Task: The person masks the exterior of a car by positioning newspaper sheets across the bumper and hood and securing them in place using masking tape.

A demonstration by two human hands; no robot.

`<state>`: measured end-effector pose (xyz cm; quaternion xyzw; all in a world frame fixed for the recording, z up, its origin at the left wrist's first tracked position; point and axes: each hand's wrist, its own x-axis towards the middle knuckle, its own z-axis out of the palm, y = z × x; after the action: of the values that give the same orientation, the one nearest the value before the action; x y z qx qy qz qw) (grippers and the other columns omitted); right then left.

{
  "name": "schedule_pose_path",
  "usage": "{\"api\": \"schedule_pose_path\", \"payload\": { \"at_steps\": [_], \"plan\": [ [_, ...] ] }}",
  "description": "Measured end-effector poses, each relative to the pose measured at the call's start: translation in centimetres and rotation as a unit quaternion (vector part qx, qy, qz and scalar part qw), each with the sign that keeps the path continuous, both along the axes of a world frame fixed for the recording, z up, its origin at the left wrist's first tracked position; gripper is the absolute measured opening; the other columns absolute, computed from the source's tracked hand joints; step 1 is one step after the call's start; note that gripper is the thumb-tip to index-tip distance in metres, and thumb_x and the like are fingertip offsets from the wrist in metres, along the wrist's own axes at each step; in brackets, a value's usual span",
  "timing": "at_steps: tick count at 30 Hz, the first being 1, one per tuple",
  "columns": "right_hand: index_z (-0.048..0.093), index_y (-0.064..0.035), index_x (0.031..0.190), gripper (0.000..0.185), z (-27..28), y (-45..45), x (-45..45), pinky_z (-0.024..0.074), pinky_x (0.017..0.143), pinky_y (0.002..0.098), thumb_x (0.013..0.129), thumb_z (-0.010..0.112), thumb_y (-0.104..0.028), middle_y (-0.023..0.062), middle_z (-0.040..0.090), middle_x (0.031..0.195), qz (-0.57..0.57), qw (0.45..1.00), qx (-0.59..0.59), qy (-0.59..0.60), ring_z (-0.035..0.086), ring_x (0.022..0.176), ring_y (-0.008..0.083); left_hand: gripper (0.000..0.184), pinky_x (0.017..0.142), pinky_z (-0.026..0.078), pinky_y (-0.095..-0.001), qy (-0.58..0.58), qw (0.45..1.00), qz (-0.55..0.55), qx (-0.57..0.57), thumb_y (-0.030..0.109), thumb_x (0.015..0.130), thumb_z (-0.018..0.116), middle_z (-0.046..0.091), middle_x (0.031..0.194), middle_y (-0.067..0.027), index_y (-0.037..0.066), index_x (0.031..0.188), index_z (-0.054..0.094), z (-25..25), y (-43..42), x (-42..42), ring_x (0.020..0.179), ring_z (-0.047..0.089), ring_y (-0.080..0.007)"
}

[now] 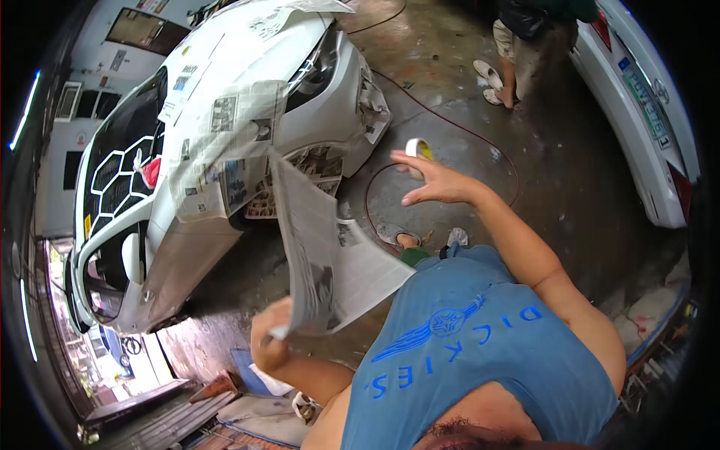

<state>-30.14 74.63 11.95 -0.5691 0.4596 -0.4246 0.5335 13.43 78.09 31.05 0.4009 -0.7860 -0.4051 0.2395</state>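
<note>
At the lower left, my left hand (271, 330) is closed on the lower edge of a loose newspaper sheet (315, 247). The sheet hangs folded between that hand and the front of a white car (307, 124). My right hand (442, 182) is raised in front of my blue shirt, with its thumb held apart from the fingers. A pale roll of tape (420, 148) sits at those fingers and seems to be held by them. More newspaper (225, 127) covers part of the car's hood and fender.
A red hose (457, 116) curls over the wet floor (450, 75). Another person's legs in sandals (506, 71) stand at the top right, beside a second light-coloured car (637, 112). Boards and clutter (187, 412) lie at the bottom left.
</note>
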Motion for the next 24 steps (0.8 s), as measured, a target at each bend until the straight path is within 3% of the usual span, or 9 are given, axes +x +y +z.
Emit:
{"api": "schedule_pose_path", "payload": {
  "at_steps": [1,6,8,9,12,18,20,22,24],
  "plan": [
    [0.029,-0.0101,0.161,0.104,2.5,-0.7,0.8,0.0345,0.118,0.0399,0.077,0.088,-0.031,0.0170,0.031,0.163,0.017,0.999,-0.043,-0.004,0.044,0.141,0.0273,0.021,0.092,0.055,-0.0480,0.072,0.993,-0.089,0.003,0.014,0.089,0.062,0.074,0.093,-0.0217,-0.004,0.097,0.070,0.4,0.6,0.8,0.099,0.072,-0.0430],
    [0.044,-0.0106,0.151,0.090,8.3,-1.3,4.7,0.0321,0.119,0.0414,0.073,0.089,-0.014,0.0151,0.032,0.162,0.169,0.966,-0.167,-0.100,0.039,0.146,0.0275,0.023,0.091,0.056,-0.0524,0.162,0.963,-0.214,0.006,0.017,0.090,0.065,0.074,0.089,-0.0211,-0.005,0.090,0.071,1.8,3.5,3.3,0.097,0.071,-0.0466],
    [0.059,-0.0088,0.137,0.067,7.7,-1.4,5.7,0.0353,0.117,0.0398,0.077,0.087,-0.011,0.0148,0.041,0.156,0.264,0.940,-0.188,-0.109,0.042,0.143,0.0261,0.026,0.086,0.056,-0.0480,0.205,0.977,-0.062,-0.006,0.019,0.091,0.066,0.073,0.088,-0.0196,-0.006,0.097,0.071,0.3,5.2,4.3,0.092,0.072,-0.0411],
    [0.071,-0.0063,0.112,0.031,7.4,-0.4,6.1,0.0419,0.109,0.0368,0.084,0.081,-0.007,0.0127,0.056,0.139,0.262,0.941,-0.042,-0.211,0.053,0.131,0.0226,0.028,0.082,0.055,-0.0424,0.151,0.987,0.057,-0.013,0.020,0.092,0.067,0.073,0.089,-0.0166,-0.006,0.102,0.070,-0.7,6.3,5.8,0.089,0.070,-0.0329],
    [0.071,-0.0046,0.106,0.016,6.7,0.5,5.6,0.0472,0.093,0.0329,0.091,0.074,-0.008,0.0070,0.066,0.112,0.170,0.970,0.061,-0.163,0.061,0.105,0.0177,0.026,0.076,0.048,-0.0266,0.053,0.932,0.355,0.051,0.015,0.095,0.069,0.072,0.097,-0.0042,-0.006,0.110,0.070,-2.9,5.4,4.6,0.086,0.062,-0.0116],
    [0.070,-0.0052,0.099,0.010,6.0,1.5,4.5,0.0491,0.072,0.0369,0.091,0.072,-0.010,0.0129,0.065,0.087,-0.122,0.980,-0.129,0.085,0.062,0.078,0.0295,0.034,0.097,0.047,-0.0306,0.124,0.906,0.396,0.077,0.014,0.099,0.067,0.069,0.120,-0.0101,-0.003,0.128,0.062,-14.8,-3.6,-2.8,0.109,0.062,-0.0188],
    [0.070,-0.0053,0.099,0.010,5.8,1.9,4.3,0.0492,0.068,0.0394,0.089,0.072,-0.008,0.0122,0.065,0.085,-0.187,0.951,-0.179,0.172,0.063,0.075,0.0310,0.062,0.102,0.045,-0.0383,0.041,0.873,0.478,-0.091,0.020,0.098,0.067,0.048,0.138,-0.0150,0.000,0.148,0.037,-17.9,-3.8,-9.2,0.123,0.052,-0.0265],
    [0.068,-0.0056,0.096,0.013,5.1,2.3,4.0,0.0497,0.065,0.0435,0.084,0.073,-0.004,0.0119,0.064,0.084,-0.236,0.919,-0.210,0.235,0.064,0.074,0.0343,0.061,0.112,0.037,-0.0438,0.060,0.899,0.411,-0.135,0.017,0.094,0.070,0.040,0.143,-0.0159,0.002,0.144,0.038,-17.4,-2.2,-15.3,0.131,0.044,-0.0300],
    [0.067,-0.0057,0.095,0.014,4.5,2.8,3.8,0.0505,0.065,0.0442,0.082,0.073,-0.004,0.0122,0.064,0.085,-0.257,0.899,-0.219,0.278,0.065,0.075,0.0343,0.056,0.108,0.043,-0.0416,0.136,0.966,0.217,-0.020,0.017,0.094,0.071,0.042,0.139,-0.0152,0.001,0.139,0.042,-16.4,-0.8,-19.5,0.131,0.046,-0.0275]
  ]
}}
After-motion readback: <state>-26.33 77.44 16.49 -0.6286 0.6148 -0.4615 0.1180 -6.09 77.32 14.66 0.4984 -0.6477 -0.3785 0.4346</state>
